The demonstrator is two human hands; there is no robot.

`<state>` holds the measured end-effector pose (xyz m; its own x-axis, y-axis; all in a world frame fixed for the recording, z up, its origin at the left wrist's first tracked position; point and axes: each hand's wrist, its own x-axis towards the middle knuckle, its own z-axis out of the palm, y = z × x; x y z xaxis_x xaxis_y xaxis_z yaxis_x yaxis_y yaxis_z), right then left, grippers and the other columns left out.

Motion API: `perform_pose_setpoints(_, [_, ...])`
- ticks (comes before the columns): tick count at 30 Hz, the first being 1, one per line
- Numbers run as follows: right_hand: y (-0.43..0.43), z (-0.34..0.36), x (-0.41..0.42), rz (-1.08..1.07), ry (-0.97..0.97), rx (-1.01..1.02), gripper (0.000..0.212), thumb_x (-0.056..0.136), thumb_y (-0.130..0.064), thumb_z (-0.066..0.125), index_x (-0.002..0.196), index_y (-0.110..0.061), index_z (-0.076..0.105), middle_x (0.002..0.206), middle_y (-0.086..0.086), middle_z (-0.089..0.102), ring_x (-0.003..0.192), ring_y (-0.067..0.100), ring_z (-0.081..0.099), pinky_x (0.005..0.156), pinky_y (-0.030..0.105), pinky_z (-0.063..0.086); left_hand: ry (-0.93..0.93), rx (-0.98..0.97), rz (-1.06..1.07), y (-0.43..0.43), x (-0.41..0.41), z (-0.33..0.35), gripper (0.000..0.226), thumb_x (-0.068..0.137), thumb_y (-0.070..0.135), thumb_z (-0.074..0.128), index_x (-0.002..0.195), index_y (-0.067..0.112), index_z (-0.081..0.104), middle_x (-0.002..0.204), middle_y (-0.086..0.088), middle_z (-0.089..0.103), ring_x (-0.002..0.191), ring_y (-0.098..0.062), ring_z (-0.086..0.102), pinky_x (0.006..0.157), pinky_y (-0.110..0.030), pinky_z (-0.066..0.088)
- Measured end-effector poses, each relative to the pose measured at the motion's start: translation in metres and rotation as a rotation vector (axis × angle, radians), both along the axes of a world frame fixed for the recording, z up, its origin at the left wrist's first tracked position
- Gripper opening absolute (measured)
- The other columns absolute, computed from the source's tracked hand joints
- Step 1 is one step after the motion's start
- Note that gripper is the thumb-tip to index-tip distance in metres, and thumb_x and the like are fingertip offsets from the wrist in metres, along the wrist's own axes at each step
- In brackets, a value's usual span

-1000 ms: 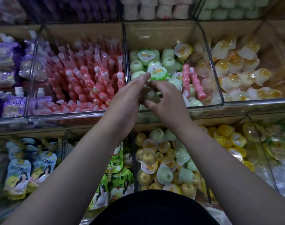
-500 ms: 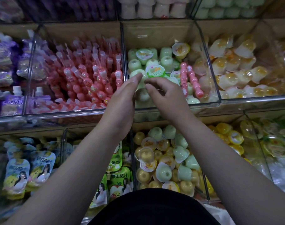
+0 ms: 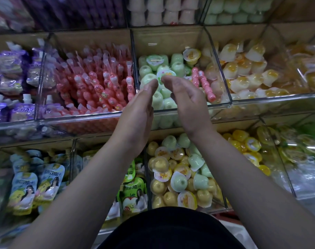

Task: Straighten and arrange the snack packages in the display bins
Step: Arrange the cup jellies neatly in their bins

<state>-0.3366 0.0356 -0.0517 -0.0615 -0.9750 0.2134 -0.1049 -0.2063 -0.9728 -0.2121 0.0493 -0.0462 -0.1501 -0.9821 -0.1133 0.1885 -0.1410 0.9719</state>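
A clear bin (image 3: 218,105) in the middle row holds pale green jelly cups (image 3: 178,66). One cup with a white and green lid (image 3: 166,74) lies on top of the pile. My left hand (image 3: 137,112) and my right hand (image 3: 187,101) hover over this bin with palms facing each other. Their fingers are nearly straight, and the fingertips almost meet just below the lidded cup. Neither hand grips anything. Two pink beaded jelly sticks (image 3: 203,83) and an orange-lidded cup (image 3: 191,54) lie in the same bin.
Left of the green cups is a bin of pink jelly sticks (image 3: 99,83), then purple pouches (image 3: 11,72). Orange-and-white cups (image 3: 248,72) fill the bin to the right. Below are mixed yellow and green cups (image 3: 178,169) and drink pouches (image 3: 27,186).
My right hand let go of the lidded cup, which now lies on the pile. The fingers of both hands have straightened and drawn slightly apart.
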Motion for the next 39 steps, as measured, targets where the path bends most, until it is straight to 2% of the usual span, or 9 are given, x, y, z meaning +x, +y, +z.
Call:
perform_pose_setpoints(3, [0.012,-0.003,-0.001,-0.018,-0.008,0.003,0.050,0.094,-0.041,0.042,0.126,-0.009,0.064,0.125,-0.004,0.067,0.120,0.002,0.058,0.106,0.030,0.046,0.028,0.003,-0.024,0.010,-0.001,0.000,0.048,0.107,0.036,0.025,0.151,0.021,0.035,0.155,0.013,0.037,0.139,0.005,0.030,0.112,-0.020,0.023])
perform_pose_setpoints(7, [0.028,-0.011,-0.003,-0.044,-0.005,0.007,0.053,0.093,-0.045,0.043,0.125,-0.009,0.065,0.123,-0.003,0.068,0.119,0.004,0.059,0.106,0.033,0.046,0.050,0.020,-0.042,0.023,-0.001,-0.006,0.049,0.106,0.038,0.025,0.151,0.022,0.035,0.156,0.014,0.036,0.140,0.004,0.029,0.105,-0.019,0.025])
perform_pose_setpoints(12, [0.051,-0.020,-0.005,-0.066,-0.044,0.041,0.047,0.093,-0.039,0.045,0.122,-0.009,0.066,0.115,-0.008,0.069,0.112,-0.001,0.061,0.093,0.015,0.046,0.043,0.041,-0.055,0.039,-0.006,-0.016,0.048,0.107,0.037,0.026,0.151,0.020,0.037,0.151,0.016,0.042,0.114,0.017,0.045,0.093,-0.010,0.033])
perform_pose_setpoints(14, [0.060,-0.025,-0.007,-0.067,-0.052,0.044,0.043,0.094,-0.037,0.045,0.119,-0.010,0.066,0.109,-0.011,0.069,0.108,-0.003,0.062,0.090,0.013,0.046,0.034,0.051,-0.059,0.047,-0.008,-0.020,0.048,0.106,0.036,0.027,0.150,0.019,0.038,0.146,0.018,0.046,0.109,0.019,0.048,0.087,-0.008,0.035])
perform_pose_setpoints(17, [0.072,-0.033,-0.009,-0.077,-0.070,0.063,0.042,0.094,-0.036,0.045,0.120,-0.011,0.066,0.111,-0.009,0.069,0.112,0.002,0.062,0.097,0.021,0.048,0.027,0.059,-0.079,0.058,-0.010,-0.025,0.049,0.106,0.038,0.026,0.151,0.020,0.036,0.153,0.014,0.039,0.124,0.010,0.041,0.090,-0.010,0.034])
perform_pose_setpoints(22, [0.089,-0.047,-0.014,-0.127,-0.048,0.100,0.040,0.092,-0.041,0.047,0.116,-0.016,0.068,0.111,-0.009,0.071,0.112,0.003,0.063,0.101,0.029,0.049,0.046,0.118,-0.095,0.069,-0.014,-0.035,0.050,0.106,0.038,0.024,0.152,0.022,0.035,0.155,0.015,0.036,0.132,0.008,0.035,0.102,-0.017,0.027])
perform_pose_setpoints(26, [0.099,-0.058,-0.017,-0.151,0.011,0.139,0.059,0.084,-0.056,0.045,0.120,-0.015,0.067,0.116,-0.008,0.070,0.112,-0.001,0.061,0.097,0.024,0.049,0.025,0.137,-0.119,0.078,-0.015,-0.041,0.050,0.107,0.038,0.024,0.153,0.022,0.032,0.157,0.013,0.034,0.133,0.007,0.033,0.098,-0.015,0.028])
perform_pose_setpoints(32, [0.111,-0.072,-0.027,-0.177,0.011,0.184,0.049,0.090,-0.043,0.046,0.121,-0.011,0.067,0.118,-0.004,0.069,0.113,0.002,0.061,0.098,0.024,0.049,0.027,0.184,-0.120,0.084,-0.022,-0.055,0.049,0.107,0.036,0.023,0.153,0.021,0.031,0.157,0.013,0.033,0.141,0.003,0.027,0.116,-0.025,0.020])
perform_pose_setpoints(39, [0.116,-0.098,-0.039,-0.210,0.014,0.260,0.053,0.086,-0.051,0.048,0.118,-0.015,0.068,0.116,-0.006,0.069,0.112,0.003,0.061,0.100,0.027,0.049,-0.004,0.249,-0.139,0.086,-0.032,-0.075,0.048,0.107,0.036,0.024,0.152,0.022,0.032,0.157,0.013,0.032,0.138,0.005,0.027,0.109,-0.022,0.020])
